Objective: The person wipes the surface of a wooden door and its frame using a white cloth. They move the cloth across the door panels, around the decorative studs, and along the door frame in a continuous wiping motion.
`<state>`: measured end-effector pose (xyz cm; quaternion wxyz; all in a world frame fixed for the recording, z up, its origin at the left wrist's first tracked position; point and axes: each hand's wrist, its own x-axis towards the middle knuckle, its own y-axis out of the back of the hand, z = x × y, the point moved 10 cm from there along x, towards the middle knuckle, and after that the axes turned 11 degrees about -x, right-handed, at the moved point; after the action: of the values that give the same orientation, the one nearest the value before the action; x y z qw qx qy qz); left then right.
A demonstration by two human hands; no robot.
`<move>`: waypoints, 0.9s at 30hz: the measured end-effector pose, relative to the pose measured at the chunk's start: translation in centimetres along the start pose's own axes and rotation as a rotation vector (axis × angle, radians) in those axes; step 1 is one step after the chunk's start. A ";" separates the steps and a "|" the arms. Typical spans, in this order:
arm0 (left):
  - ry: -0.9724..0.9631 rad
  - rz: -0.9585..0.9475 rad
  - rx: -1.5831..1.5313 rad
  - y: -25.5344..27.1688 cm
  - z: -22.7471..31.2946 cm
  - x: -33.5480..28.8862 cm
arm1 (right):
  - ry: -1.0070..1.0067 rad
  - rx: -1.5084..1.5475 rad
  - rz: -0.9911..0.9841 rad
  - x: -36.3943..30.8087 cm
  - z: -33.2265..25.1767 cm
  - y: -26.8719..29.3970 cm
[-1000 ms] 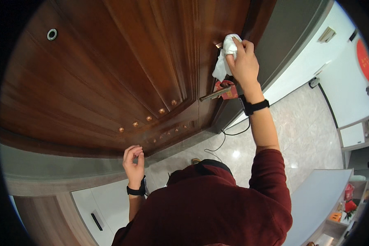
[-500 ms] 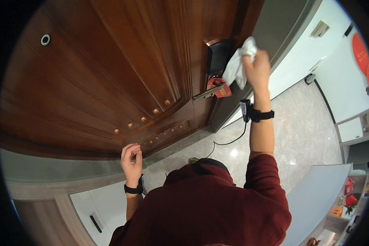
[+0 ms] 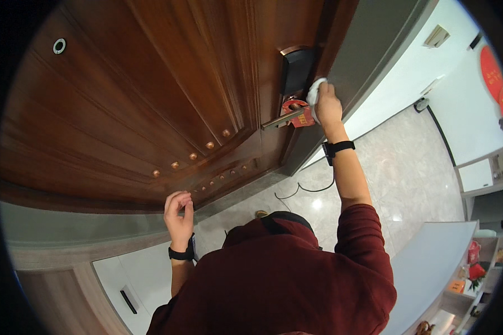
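My right hand (image 3: 328, 109) is up high, closed around a white cloth (image 3: 314, 92), and the cloth is pressed on the edge of the big brown door (image 3: 151, 100). The cloth sticks out of the top of my fist. Just to the left of this hand is the black lock plate (image 3: 297, 70), and a bit lower on the left is the long metal handle (image 3: 282, 118) with a small red tag (image 3: 300, 114) hanging by it. The handle is touching close to my fingers, so there is little room on that side. To the right of this hand is the grey door frame (image 3: 369, 50), very near, so that side is tight too. Below my arm the pale stone floor (image 3: 397, 167) is wide open, with a thin black cord (image 3: 304, 190) lying on it. My left hand (image 3: 179, 215) is low down and holds nothing. Its fingers are curled in loosely, with the tips near the bottom edge of the door, just under a row of little round studs (image 3: 190, 157). I cannot tell if they touch the wood. Down to the left of that hand is a white cabinet (image 3: 123, 273).
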<state>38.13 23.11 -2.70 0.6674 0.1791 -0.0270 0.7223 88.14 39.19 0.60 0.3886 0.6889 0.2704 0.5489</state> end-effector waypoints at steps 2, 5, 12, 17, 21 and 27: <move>-0.013 -0.005 0.020 -0.1 0.4 0.3 | -0.027 -0.099 -0.248 -0.6 0.7 -1.2; -0.016 0.005 -0.003 -0.1 0.7 0.1 | -0.012 0.041 0.167 0.9 0.8 6.2; -0.016 0.042 0.034 1.2 0.8 -0.7 | 0.013 0.123 0.331 2.0 -0.4 5.3; -0.003 0.023 0.017 1.5 0.9 -1.2 | -0.038 0.126 0.052 -1.8 1.7 -4.2; -0.034 0.052 0.035 2.4 1.5 -1.3 | 0.036 -0.105 -0.502 -4.9 2.2 -9.6; -0.007 0.073 0.042 3.4 0.7 -2.8 | -0.039 0.128 -0.070 -3.2 1.6 3.8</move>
<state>35.13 19.90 -2.20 0.6366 0.1945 -0.0208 0.7460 88.71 34.11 1.88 0.3679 0.7130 0.3211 0.5031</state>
